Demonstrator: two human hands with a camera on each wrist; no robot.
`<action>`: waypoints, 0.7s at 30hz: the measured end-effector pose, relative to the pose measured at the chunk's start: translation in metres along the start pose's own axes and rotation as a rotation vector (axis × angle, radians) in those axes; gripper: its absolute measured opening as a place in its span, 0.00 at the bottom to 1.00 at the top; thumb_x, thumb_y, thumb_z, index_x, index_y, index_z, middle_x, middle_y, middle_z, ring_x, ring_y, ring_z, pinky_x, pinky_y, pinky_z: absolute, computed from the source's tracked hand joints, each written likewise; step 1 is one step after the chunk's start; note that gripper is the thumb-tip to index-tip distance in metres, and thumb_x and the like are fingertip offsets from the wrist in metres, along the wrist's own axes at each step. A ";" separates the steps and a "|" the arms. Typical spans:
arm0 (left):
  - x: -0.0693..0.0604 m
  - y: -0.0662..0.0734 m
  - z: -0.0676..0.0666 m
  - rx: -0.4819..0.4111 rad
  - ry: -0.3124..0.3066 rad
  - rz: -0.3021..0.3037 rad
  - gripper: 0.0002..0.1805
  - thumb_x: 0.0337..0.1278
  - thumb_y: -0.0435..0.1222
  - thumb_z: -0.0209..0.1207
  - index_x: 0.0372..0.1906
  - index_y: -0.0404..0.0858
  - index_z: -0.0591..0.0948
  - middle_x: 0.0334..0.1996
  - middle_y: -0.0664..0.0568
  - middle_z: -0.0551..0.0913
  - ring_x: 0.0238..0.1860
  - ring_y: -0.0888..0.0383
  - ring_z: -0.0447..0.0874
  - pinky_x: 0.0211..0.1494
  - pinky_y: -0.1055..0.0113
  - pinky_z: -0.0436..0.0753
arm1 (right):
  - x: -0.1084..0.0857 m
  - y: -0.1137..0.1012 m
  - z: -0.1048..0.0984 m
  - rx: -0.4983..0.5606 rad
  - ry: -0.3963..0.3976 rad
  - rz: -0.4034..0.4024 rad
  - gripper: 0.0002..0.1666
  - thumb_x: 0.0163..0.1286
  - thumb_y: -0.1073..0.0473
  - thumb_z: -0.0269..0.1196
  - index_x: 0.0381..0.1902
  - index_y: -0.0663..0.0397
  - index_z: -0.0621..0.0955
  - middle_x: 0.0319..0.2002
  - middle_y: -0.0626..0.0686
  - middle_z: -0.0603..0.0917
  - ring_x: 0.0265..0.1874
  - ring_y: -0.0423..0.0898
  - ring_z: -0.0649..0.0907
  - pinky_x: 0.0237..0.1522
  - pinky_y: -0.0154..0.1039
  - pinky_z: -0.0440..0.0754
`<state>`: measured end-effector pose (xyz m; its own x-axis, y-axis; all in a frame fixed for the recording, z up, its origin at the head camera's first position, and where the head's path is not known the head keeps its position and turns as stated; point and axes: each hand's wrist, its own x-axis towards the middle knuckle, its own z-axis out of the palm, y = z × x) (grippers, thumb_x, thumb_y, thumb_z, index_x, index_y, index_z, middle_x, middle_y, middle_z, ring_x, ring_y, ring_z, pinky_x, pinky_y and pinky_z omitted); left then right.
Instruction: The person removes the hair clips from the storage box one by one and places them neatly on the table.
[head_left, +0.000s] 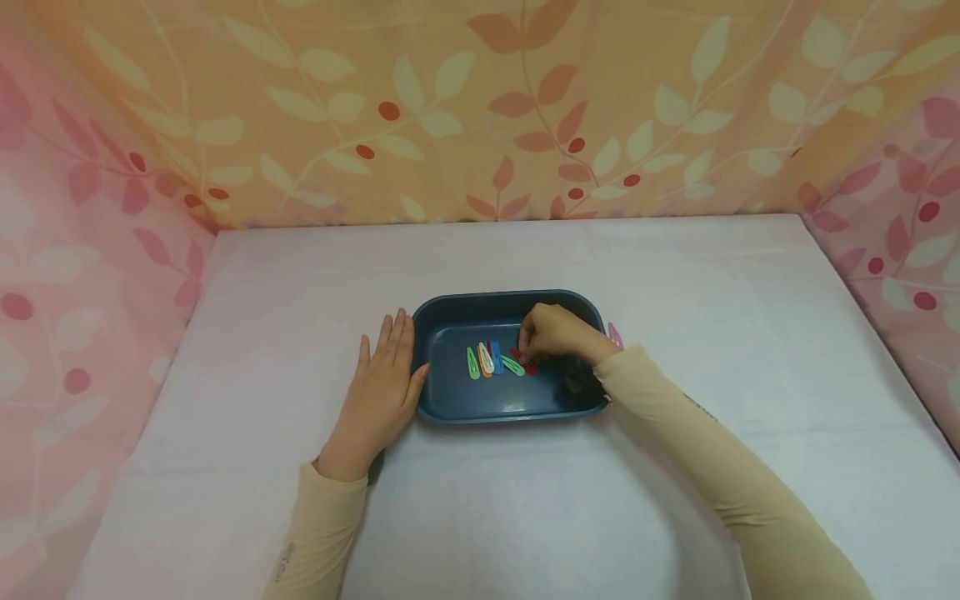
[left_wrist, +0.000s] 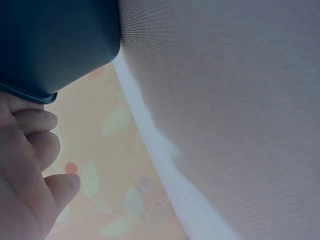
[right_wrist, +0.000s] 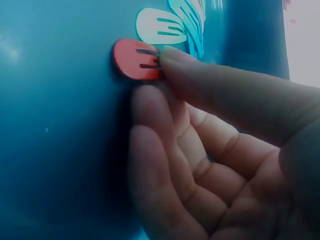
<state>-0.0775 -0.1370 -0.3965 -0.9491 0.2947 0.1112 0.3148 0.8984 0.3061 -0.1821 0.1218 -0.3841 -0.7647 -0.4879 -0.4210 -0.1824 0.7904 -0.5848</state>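
A dark blue tray (head_left: 480, 407) stands on the white cloth with a short row of hair clips in it. In the head view the row holds a green clip (head_left: 472, 363), a white clip (head_left: 486, 359), a blue clip (head_left: 497, 358) and another green clip (head_left: 513, 366); orange and red ones are partly covered. My right hand (head_left: 557, 330) reaches into the tray and pinches a red hair clip (right_wrist: 134, 60) between thumb and fingers, beside the green one. Straight-fingered, my left hand (head_left: 380, 398) rests against the tray's left side, its thumb at the rim.
A pink clip (head_left: 615, 335) lies outside the tray on the right, partly hidden by my right arm. White cloth (head_left: 300, 283) covers the table. A patterned curtain (head_left: 495, 108) hangs behind it and along both sides.
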 end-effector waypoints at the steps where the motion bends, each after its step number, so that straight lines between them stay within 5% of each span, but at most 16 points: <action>1: 0.000 0.000 0.000 -0.001 0.001 0.001 0.36 0.70 0.44 0.46 0.71 0.26 0.50 0.73 0.39 0.44 0.74 0.45 0.39 0.70 0.43 0.42 | 0.000 0.000 0.000 0.005 -0.001 0.001 0.06 0.53 0.63 0.71 0.23 0.57 0.84 0.19 0.49 0.82 0.18 0.41 0.79 0.25 0.34 0.79; 21: -0.001 0.001 -0.001 -0.002 -0.009 -0.005 0.36 0.70 0.44 0.45 0.72 0.26 0.49 0.73 0.39 0.44 0.74 0.45 0.38 0.70 0.43 0.41 | -0.003 0.009 -0.005 0.138 -0.023 -0.034 0.03 0.55 0.69 0.66 0.30 0.63 0.84 0.24 0.51 0.84 0.21 0.41 0.81 0.28 0.36 0.82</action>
<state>-0.0767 -0.1370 -0.3953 -0.9507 0.2931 0.1010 0.3100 0.8994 0.3083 -0.1847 0.1317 -0.3846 -0.7450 -0.5228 -0.4144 -0.1196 0.7158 -0.6880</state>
